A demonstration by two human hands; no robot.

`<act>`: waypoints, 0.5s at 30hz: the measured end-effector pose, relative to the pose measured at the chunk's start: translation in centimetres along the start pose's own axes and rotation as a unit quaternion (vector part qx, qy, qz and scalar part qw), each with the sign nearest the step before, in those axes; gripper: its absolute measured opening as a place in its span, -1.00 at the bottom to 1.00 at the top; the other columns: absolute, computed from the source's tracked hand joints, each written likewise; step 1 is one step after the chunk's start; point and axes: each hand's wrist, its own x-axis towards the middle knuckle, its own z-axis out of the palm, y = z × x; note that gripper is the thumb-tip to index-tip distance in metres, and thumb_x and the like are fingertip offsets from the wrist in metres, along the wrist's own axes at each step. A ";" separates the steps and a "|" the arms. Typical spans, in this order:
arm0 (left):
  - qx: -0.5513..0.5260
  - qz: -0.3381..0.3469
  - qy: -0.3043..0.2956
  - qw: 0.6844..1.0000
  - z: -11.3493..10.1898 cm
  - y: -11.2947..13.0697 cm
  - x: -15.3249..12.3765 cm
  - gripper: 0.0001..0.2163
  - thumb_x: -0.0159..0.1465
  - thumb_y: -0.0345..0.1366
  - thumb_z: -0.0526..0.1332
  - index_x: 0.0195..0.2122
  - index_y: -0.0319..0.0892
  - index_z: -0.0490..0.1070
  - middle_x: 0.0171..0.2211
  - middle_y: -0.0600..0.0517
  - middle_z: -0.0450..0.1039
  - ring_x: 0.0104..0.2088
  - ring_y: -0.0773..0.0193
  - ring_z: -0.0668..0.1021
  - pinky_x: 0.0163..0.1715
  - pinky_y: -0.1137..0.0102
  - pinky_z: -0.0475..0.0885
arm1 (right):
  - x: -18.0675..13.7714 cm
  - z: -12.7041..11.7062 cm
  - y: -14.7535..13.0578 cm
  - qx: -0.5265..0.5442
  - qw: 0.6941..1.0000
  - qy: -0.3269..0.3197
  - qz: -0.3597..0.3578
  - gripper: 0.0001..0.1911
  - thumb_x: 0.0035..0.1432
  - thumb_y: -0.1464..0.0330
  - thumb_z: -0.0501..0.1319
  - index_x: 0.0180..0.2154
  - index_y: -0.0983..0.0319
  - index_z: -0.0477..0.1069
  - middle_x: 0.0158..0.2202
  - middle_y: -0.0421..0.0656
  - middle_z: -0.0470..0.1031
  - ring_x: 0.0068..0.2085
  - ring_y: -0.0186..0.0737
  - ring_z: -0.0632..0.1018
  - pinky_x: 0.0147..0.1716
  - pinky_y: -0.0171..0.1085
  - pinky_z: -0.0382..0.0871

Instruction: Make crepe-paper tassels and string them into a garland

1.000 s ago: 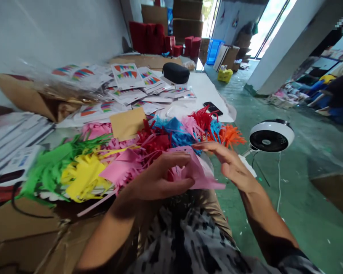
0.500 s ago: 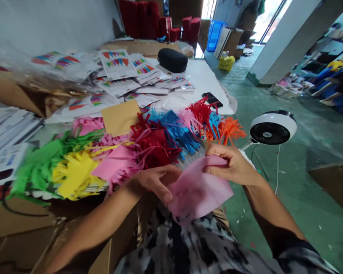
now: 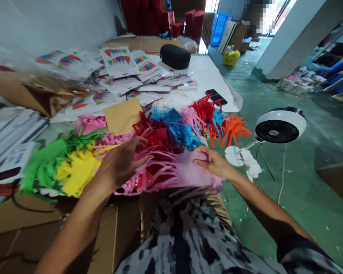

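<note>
My right hand (image 3: 213,163) pinches the solid band of a pink tissue-paper tassel (image 3: 185,169) between thumb and fingers. The tassel's cut strips fan out to the left over my lap and the table edge. My left hand (image 3: 120,161) is slightly blurred, its thumb and fingers apart, just past the strips' left ends. Whether it touches them I cannot tell. Under and beyond it lie a yellow fringed tassel (image 3: 79,173), a green one (image 3: 50,160), dark red fringe (image 3: 157,139) and blue fringe (image 3: 185,133). Orange fringe (image 3: 236,127) lies beyond my right hand.
A tan square card (image 3: 123,116) lies on the tassels. Behind are several printed packets (image 3: 120,62), a black case (image 3: 175,57) and a phone (image 3: 216,97). A white fan (image 3: 280,125) stands at the right. Cardboard boxes (image 3: 17,243) are at the lower left.
The pink tissue paper, bunched between both hands before, is now spread out with its strips showing. My left hand has let go and moved left; my right hand has shifted slightly left, still holding it.
</note>
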 end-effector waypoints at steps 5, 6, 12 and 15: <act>0.049 0.256 0.022 0.965 6.0 4.6 -3.1 -0.35 0.30 0.01 0.35 0.33 -0.18 0.29 0.31 -0.19 0.41 0.37 -0.05 0.37 0.38 0.03 0.29 | 0.2 0.1 1.2 -0.054 0.998 -0.017 0.034 -0.69 0.27 0.24 0.30 0.00 0.19 0.41 -0.19 -0.15 0.52 -0.25 -0.17 0.51 -0.21 -0.21 0.38; 0.051 0.286 -0.017 0.957 7.9 5.2 -3.6 -0.23 0.26 0.05 0.38 0.39 -0.22 0.21 0.36 -0.22 0.33 0.40 -0.07 0.33 0.40 0.03 0.27 | 0.2 0.1 1.1 -0.063 0.997 -0.020 0.035 -0.69 0.28 0.26 0.29 0.03 0.19 0.40 -0.19 -0.15 0.52 -0.26 -0.17 0.51 -0.22 -0.22 0.38; 0.117 0.256 -0.018 0.959 16.0 4.9 -5.1 -0.48 0.35 -0.32 0.28 0.31 -0.39 0.33 0.33 -0.32 0.36 0.36 -0.11 0.40 0.34 0.04 0.36 | -1.4 -0.7 -0.3 -0.223 0.971 -0.012 0.082 -0.52 0.34 0.26 0.24 0.22 0.24 0.28 -0.24 -0.13 0.54 -0.34 -0.14 0.53 -0.31 -0.21 0.36; 0.136 0.236 0.018 0.962 15.8 4.5 -5.4 -0.66 0.42 -0.39 0.19 0.20 -0.26 0.45 0.25 -0.20 0.49 0.29 -0.09 0.47 0.31 -0.04 0.33 | -3.4 -0.9 -1.8 -0.361 0.931 0.032 0.051 -0.43 0.37 0.22 0.23 0.31 0.26 0.23 0.08 0.12 0.50 -0.04 0.10 0.56 -0.11 -0.04 0.41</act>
